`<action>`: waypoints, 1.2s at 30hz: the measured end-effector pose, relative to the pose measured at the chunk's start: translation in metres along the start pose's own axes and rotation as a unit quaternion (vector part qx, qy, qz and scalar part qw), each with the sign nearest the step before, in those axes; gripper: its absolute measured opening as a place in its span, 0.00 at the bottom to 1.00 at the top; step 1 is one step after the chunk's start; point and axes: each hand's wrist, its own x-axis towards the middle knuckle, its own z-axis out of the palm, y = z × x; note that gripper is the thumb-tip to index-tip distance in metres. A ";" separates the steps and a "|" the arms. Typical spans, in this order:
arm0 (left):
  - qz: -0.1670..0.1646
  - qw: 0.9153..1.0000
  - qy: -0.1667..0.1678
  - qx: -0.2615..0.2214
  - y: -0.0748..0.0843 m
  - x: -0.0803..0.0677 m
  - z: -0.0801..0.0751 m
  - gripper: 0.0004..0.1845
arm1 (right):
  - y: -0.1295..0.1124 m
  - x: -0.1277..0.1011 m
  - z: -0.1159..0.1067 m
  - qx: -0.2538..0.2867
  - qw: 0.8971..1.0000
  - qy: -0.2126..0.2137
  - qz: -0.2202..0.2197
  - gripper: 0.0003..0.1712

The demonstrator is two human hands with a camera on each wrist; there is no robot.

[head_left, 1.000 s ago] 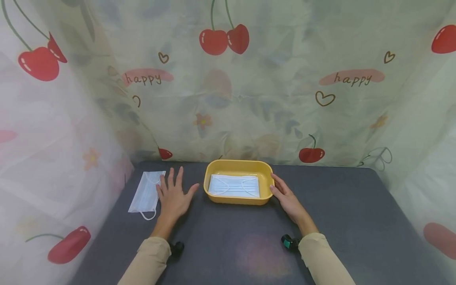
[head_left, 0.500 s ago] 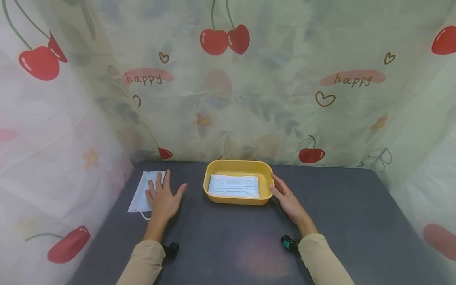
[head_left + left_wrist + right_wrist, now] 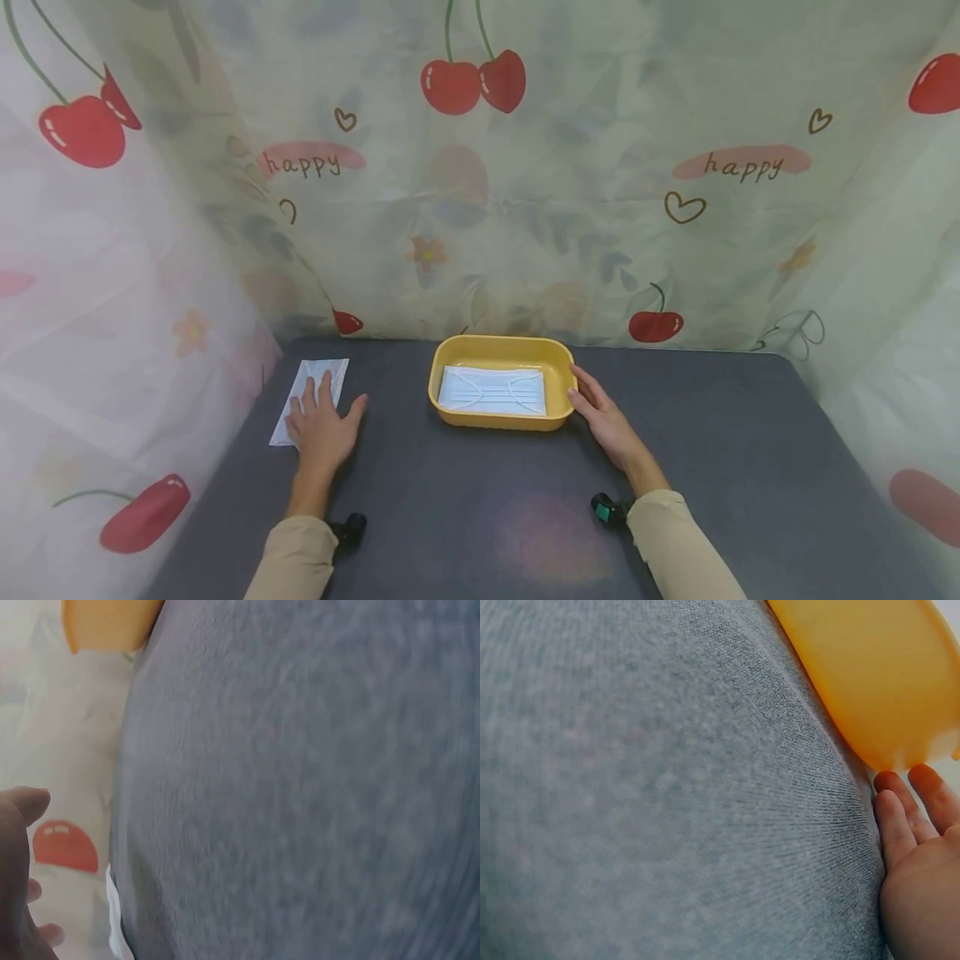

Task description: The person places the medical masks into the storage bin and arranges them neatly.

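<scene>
In the head view my left hand (image 3: pixel 322 433) is spread palm down over a pale blue face mask (image 3: pixel 311 367) at the table's left, its fingers covering part of it. The left wrist view shows the mask's white edge (image 3: pixel 115 919) beyond that hand's fingers (image 3: pixel 28 804). A yellow tray (image 3: pixel 491 422) stands at the back middle, and a second face mask (image 3: pixel 491 387) lies flat in it, ear loops on top. My right hand (image 3: pixel 613 429) touches the tray's right end. Nearly straight fingers (image 3: pixel 895 825) meet its outer wall (image 3: pixel 877 682) in the right wrist view.
The dark grey table (image 3: pixel 465 508) runs back to a patterned curtain (image 3: pixel 525 208), which also hangs along the left and right sides. A dark wrist device (image 3: pixel 611 508) sits on each wrist, below beige sleeves (image 3: pixel 678 537).
My left hand has moved left and a little toward me, from the mask's right edge to over the mask. My right hand and the tray have stayed in place.
</scene>
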 end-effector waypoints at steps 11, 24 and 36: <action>-0.057 0.997 0.035 -0.031 -0.020 -0.001 -0.014 0.48 | -0.033 -0.023 0.003 0.004 1.000 -0.012 0.008 0.40; -0.116 0.991 0.036 -0.056 -0.038 -0.006 -0.023 0.50 | -0.026 -0.020 0.004 0.016 1.000 -0.007 0.004 0.38; -0.155 0.987 0.035 -0.024 -0.045 -0.009 -0.037 0.53 | -0.016 -0.012 0.003 0.009 1.000 -0.005 0.003 0.39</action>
